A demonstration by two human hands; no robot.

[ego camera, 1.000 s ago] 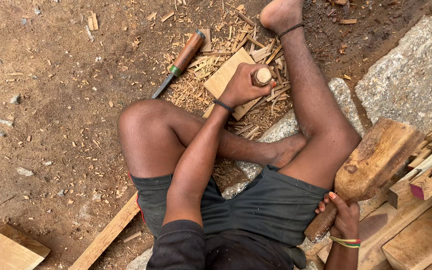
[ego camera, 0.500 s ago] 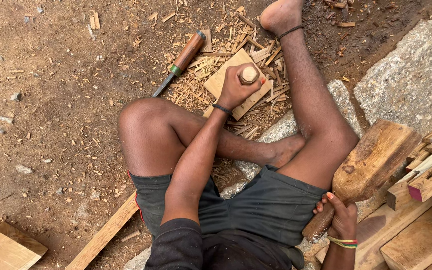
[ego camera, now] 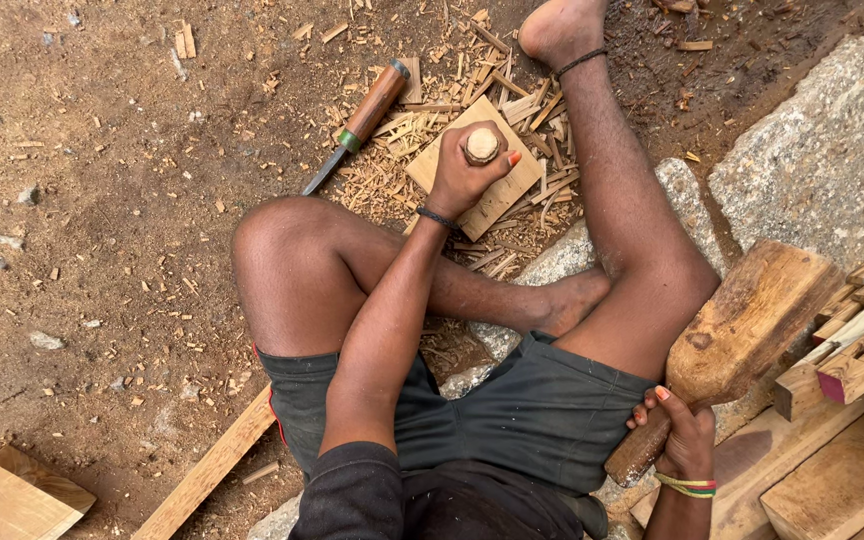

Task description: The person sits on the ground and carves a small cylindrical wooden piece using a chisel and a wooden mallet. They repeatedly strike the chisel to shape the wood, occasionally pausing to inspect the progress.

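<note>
I sit on the ground with my legs spread. My left hand [ego camera: 464, 172] is closed around a chisel with a round wooden handle end [ego camera: 482, 146], held upright on a flat square wooden block [ego camera: 497, 190] between my legs. My right hand [ego camera: 680, 440] grips the handle of a large wooden mallet [ego camera: 742, 325], whose head rests beside my right thigh. A second chisel [ego camera: 360, 122] with a brown handle and green band lies on the dirt beyond the block.
Wood chips [ego camera: 472, 70] cover the ground around the block. Grey stone slabs [ego camera: 822, 150] lie at the right, stacked timber pieces [ego camera: 862, 350] at the far right. A wooden strip [ego camera: 212, 465] and a small board [ego camera: 12, 495] lie at lower left.
My left hand with the chisel has shifted slightly on the block. The mallet and right hand have stayed where they were.
</note>
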